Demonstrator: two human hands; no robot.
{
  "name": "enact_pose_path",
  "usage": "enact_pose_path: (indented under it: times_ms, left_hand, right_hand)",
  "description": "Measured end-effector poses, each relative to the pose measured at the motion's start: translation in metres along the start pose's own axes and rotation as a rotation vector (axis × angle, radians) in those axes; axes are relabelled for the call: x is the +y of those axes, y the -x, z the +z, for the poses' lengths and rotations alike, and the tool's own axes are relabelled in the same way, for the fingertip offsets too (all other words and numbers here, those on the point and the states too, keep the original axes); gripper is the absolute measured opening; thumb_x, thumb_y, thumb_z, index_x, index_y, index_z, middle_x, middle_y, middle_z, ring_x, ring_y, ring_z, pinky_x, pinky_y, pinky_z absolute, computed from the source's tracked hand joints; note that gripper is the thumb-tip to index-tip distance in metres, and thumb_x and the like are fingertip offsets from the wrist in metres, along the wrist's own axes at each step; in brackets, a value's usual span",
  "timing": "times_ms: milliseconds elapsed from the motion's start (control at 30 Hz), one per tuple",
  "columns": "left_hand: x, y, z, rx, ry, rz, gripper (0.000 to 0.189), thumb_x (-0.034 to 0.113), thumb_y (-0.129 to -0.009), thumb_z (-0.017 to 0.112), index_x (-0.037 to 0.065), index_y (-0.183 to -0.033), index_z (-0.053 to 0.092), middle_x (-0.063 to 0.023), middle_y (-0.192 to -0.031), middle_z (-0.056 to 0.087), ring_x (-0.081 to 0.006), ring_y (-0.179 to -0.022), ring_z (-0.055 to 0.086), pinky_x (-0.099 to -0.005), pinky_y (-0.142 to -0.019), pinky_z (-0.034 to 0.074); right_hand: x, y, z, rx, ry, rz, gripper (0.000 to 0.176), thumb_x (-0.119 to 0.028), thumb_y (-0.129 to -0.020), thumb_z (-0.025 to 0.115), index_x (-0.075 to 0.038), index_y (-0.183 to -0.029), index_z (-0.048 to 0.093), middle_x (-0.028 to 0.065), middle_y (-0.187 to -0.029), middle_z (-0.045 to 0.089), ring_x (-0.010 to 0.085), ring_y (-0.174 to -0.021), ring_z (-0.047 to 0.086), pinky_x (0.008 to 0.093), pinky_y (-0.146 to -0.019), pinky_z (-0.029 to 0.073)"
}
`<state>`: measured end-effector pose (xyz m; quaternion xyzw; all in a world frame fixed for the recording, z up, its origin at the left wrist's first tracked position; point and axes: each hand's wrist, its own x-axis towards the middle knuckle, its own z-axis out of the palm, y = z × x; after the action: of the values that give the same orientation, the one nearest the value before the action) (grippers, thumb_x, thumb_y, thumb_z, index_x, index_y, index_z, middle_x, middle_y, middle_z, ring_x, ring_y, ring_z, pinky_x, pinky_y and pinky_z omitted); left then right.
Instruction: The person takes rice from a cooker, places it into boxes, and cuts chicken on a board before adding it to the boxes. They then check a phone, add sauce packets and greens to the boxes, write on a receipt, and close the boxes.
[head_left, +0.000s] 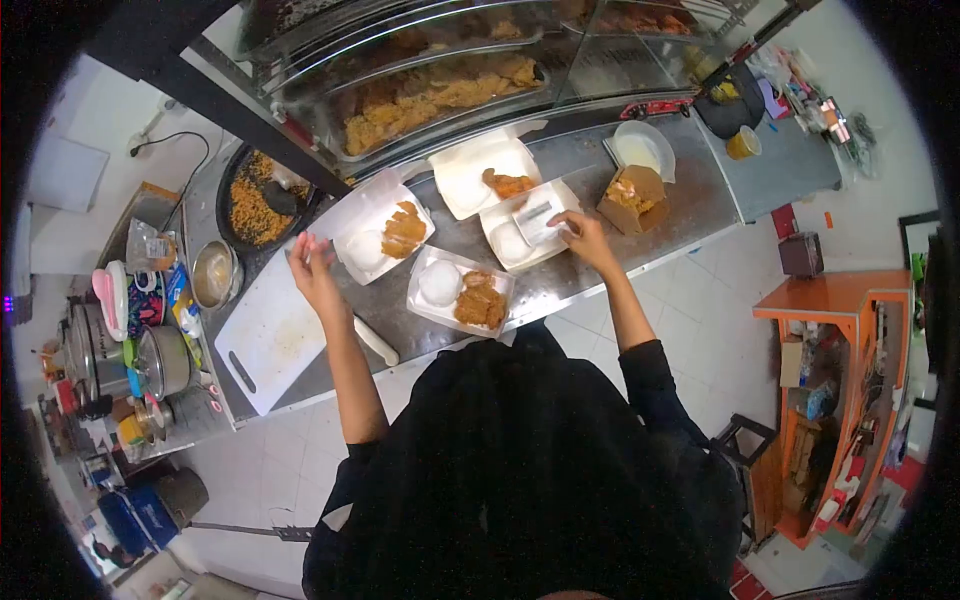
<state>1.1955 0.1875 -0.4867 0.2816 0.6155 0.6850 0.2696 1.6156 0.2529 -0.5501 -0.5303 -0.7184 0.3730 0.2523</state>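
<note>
**Steel counter lined with boxes, one packet pinched in my right fingers**

Dark metal counter [690,190] runs beneath a glass display case [440,85] of fried food. Four white boxes stand on it uncovered and close together, probably so that each lies within reach: a left box [368,208], a back box [455,185], a right box [550,252] and a front box [428,313]. White mounds sit beside fried pieces in the left and front ones; I judge the halves are kept apart so neither covers the other.

My right hand [588,238] pinches a small white packet [537,217] by its near edge, fingertips together, seemingly to leave most of it free. It lies over the right box, next to the white mound there; whether it touches the box I cannot tell. My right forearm angles up and inward from a pushed-back dark sleeve.

My left hand [313,262] is lifted beside the left box, above the cutting board's [268,345] far end, fingers loosely parted with nothing visible between them. That forearm slants up and outward, wrist bent.
</note>
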Motion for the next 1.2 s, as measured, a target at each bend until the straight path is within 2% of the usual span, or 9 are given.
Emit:
enact_pose_path:
  times_ms: [200, 367, 433, 500, 667, 733, 833, 967, 1200]
  left_hand:
    - [0.012, 0.025, 0.001, -0.026, -0.076, -0.037, 0.035, 0.024, -0.094, 0.054, 0.001, -0.121, 0.051, -0.0097, -0.112, 0.059, -0.0161, -0.095, 0.059, -0.028, -0.081, 0.046]
    - [0.06, 0.067, 0.047, -0.503, -0.036, 0.026, 0.036, 0.025, -0.096, 0.049, 0.001, -0.122, 0.051, -0.0109, -0.105, 0.061, -0.018, -0.094, 0.06, -0.0293, -0.085, 0.046]
    - [0.087, 0.089, 0.079, -0.854, 0.19, 0.052, 0.041, 0.014, -0.094, 0.052, 0.004, -0.132, 0.043, -0.0124, -0.107, 0.06, -0.0191, -0.095, 0.06, -0.03, -0.086, 0.047]
    - [0.117, 0.12, 0.114, -0.865, 0.396, -0.046, 0.06, -0.001, -0.089, 0.054, 0.007, -0.142, 0.029, -0.0148, -0.11, 0.059, -0.0203, -0.099, 0.059, -0.0305, -0.086, 0.048]
    - [0.119, 0.096, 0.14, -0.744, -0.344, 0.302, 0.075, -0.014, -0.076, 0.053, 0.007, -0.143, 0.027, -0.0202, -0.119, 0.057, -0.0298, -0.1, 0.06, -0.0367, -0.078, 0.05]
    - [0.089, 0.05, 0.131, -0.745, -0.666, 0.592, 0.063, -0.013, -0.076, 0.051, 0.004, -0.136, 0.042, -0.0246, -0.113, 0.06, -0.0354, -0.096, 0.061, -0.0404, -0.078, 0.05]
    - [0.033, -0.012, 0.14, -1.026, -1.131, 0.315, 0.026, 0.0, -0.074, 0.052, -0.005, -0.095, 0.066, -0.0299, -0.092, 0.062, -0.0403, -0.088, 0.062, -0.044, -0.079, 0.049]
    - [-0.037, -0.046, 0.18, -1.196, -1.404, 0.214, 0.032, 0.022, -0.075, 0.054, -0.008, -0.082, 0.066, -0.0299, -0.088, 0.063, -0.0411, -0.084, 0.064, -0.0445, -0.076, 0.051]
    - [-0.136, -0.052, 0.195, -0.984, -1.274, -0.022, 0.048, 0.038, -0.083, 0.05, -0.007, -0.084, 0.066, -0.0305, -0.089, 0.062, -0.041, -0.09, 0.063, -0.0466, -0.081, 0.049]
  right_hand:
    - [-0.084, 0.013, -0.024, -0.055, -0.661, 0.002, 0.041, 0.008, -0.082, 0.058, -0.001, -0.122, 0.057, 0.0051, -0.115, 0.06, 0.0081, -0.097, 0.056, 0.0212, -0.081, 0.046]
    - [-0.174, 0.033, -0.057, -0.012, -0.85, -0.276, 0.049, 0.013, -0.081, 0.058, 0.006, -0.128, 0.048, 0.0144, -0.132, 0.048, 0.0173, -0.108, 0.055, 0.026, -0.088, 0.046]
    - [-0.184, 0.032, -0.059, -0.022, -0.827, -0.311, 0.051, 0.013, -0.081, 0.058, 0.003, -0.13, 0.048, 0.0161, -0.134, 0.046, 0.0182, -0.111, 0.053, 0.027, -0.092, 0.045]
    - [-0.188, 0.031, -0.057, -0.022, -0.798, -0.334, 0.049, 0.011, -0.082, 0.057, 0.002, -0.129, 0.049, 0.017, -0.134, 0.046, 0.0188, -0.113, 0.053, 0.0278, -0.092, 0.046]
    - [-0.136, 0.015, -0.052, 0.132, -0.657, -0.015, 0.029, -0.001, -0.087, 0.055, 0.004, -0.116, 0.058, 0.0211, -0.123, 0.054, 0.023, -0.106, 0.059, 0.0288, -0.078, 0.05]
    - [-0.07, 0.0, -0.036, 0.402, 0.095, 0.063, 0.028, -0.016, -0.088, 0.057, 0.003, -0.108, 0.058, 0.024, -0.104, 0.062, 0.0321, -0.093, 0.063, 0.0353, -0.072, 0.05]
    - [0.041, -0.019, 0.021, 0.499, 0.419, 0.047, 0.037, -0.031, -0.087, 0.058, -0.001, -0.109, 0.056, 0.0234, -0.091, 0.064, 0.0406, -0.086, 0.062, 0.0452, -0.075, 0.049]
    - [-0.001, -0.021, 0.0, 0.301, 0.301, 0.56, 0.05, -0.046, -0.089, 0.049, -0.002, -0.11, 0.058, 0.025, -0.098, 0.063, 0.0471, -0.094, 0.058, 0.0504, -0.081, 0.047]
    - [0.032, 0.017, 0.027, 0.556, -0.022, 0.409, 0.038, -0.033, -0.092, 0.046, 0.001, -0.095, 0.062, 0.0278, -0.093, 0.061, 0.0456, -0.09, 0.058, 0.0492, -0.077, 0.045]
